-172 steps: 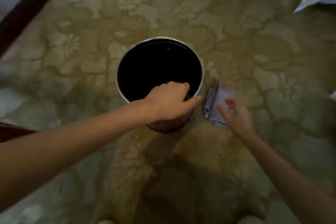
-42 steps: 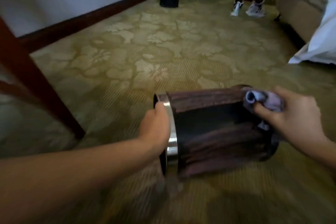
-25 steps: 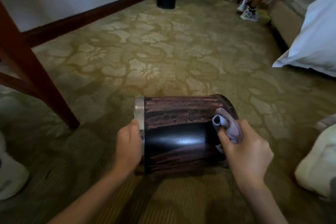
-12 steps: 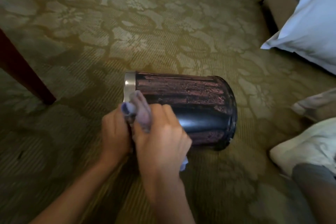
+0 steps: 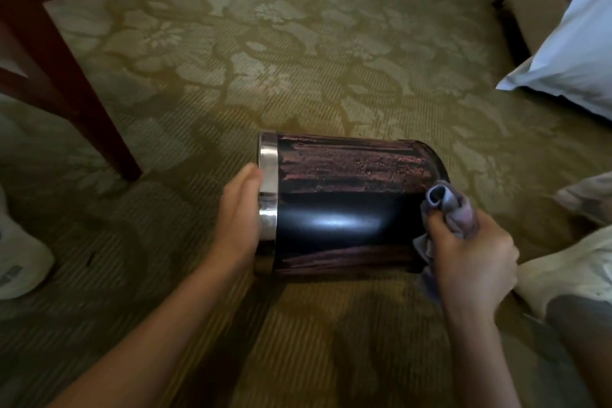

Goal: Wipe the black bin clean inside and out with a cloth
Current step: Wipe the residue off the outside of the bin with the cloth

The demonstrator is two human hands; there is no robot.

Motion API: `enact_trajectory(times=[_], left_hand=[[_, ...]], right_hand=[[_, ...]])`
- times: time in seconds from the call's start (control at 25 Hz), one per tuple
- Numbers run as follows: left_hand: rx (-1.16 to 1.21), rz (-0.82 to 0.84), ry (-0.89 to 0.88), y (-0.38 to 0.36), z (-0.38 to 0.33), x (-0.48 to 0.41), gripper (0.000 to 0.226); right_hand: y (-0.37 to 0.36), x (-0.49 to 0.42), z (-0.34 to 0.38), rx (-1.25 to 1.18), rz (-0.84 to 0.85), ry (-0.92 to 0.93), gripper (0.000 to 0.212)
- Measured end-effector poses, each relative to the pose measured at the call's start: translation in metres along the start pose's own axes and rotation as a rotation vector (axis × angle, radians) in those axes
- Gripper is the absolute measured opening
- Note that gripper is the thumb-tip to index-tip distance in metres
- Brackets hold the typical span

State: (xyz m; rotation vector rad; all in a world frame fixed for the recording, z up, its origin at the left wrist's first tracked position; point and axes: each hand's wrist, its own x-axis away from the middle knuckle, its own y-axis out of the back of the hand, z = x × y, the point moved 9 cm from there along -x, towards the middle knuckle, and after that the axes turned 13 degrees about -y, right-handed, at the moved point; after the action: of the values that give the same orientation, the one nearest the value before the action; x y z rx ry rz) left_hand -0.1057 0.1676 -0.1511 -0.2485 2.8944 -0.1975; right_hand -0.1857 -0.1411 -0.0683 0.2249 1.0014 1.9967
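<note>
Currently one black-and-woodgrain cylindrical bin with a chrome rim band is lying on its side on the patterned olive carpet. Its mouth is facing left, so the interior is hidden. The left grip is clamping the rim, with fingertips hidden inside the mouth. The right grip is clenching one bunched grey cloth against the base end, half buried in the fist. Two shoes, a white shoe and a cream shoe, are getting cut off by the frame edges. A red-brown wooden leg is crowding the left and white bedding the right, with open carpet beyond.

One black bin, one grey cloth, one left hand, one right hand, two white shoes, one wooden leg.
</note>
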Motion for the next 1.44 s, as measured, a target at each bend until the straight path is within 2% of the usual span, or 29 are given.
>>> enact_trajectory(times=[0.12,0.28,0.44,0.52,0.6,0.68,0.8,1.12,1.24,1.36,1.44], left_hand=[[-0.008,-0.043,0.022,0.000,0.006,-0.002,0.036],[-0.038,-0.044,-0.056,-0.001,0.000,0.011,0.039],[-0.142,-0.081,-0.139,0.006,-0.008,0.019,0.035],[-0.165,-0.096,-0.141,0.006,-0.008,0.020,0.033],[-0.130,-0.097,-0.145,0.007,-0.007,0.020,0.034],[-0.117,-0.055,-0.163,0.002,-0.006,0.022,0.035],[-0.137,-0.026,-0.216,0.000,-0.010,0.021,0.038],[-0.285,0.118,-0.398,0.002,-0.025,-0.027,0.037],[-0.272,0.085,-0.356,0.016,-0.009,-0.019,0.039],[-0.306,0.083,-0.330,0.031,-0.002,-0.015,0.038],[-0.253,0.098,-0.286,0.034,-0.004,-0.016,0.033]], right_hand=[[0.003,-0.003,-0.001,-0.008,0.029,-0.025,0.033],[-0.009,0.021,0.026,0.022,0.104,-0.020,0.031],[-0.048,0.106,0.095,0.044,0.230,0.307,0.028],[-0.049,0.122,0.109,0.030,0.231,0.389,0.032],[-0.041,0.098,0.095,0.093,0.183,0.351,0.033],[-0.025,0.052,0.058,0.153,0.137,0.203,0.030],[0.002,-0.004,0.017,0.093,0.094,0.042,0.036],[-0.001,0.031,0.014,-0.016,-0.008,-0.009,0.028],[-0.036,0.074,0.063,0.021,0.074,0.113,0.024],[-0.076,0.140,0.132,0.067,0.159,0.448,0.023],[-0.088,0.159,0.153,0.101,0.210,0.538,0.021]])
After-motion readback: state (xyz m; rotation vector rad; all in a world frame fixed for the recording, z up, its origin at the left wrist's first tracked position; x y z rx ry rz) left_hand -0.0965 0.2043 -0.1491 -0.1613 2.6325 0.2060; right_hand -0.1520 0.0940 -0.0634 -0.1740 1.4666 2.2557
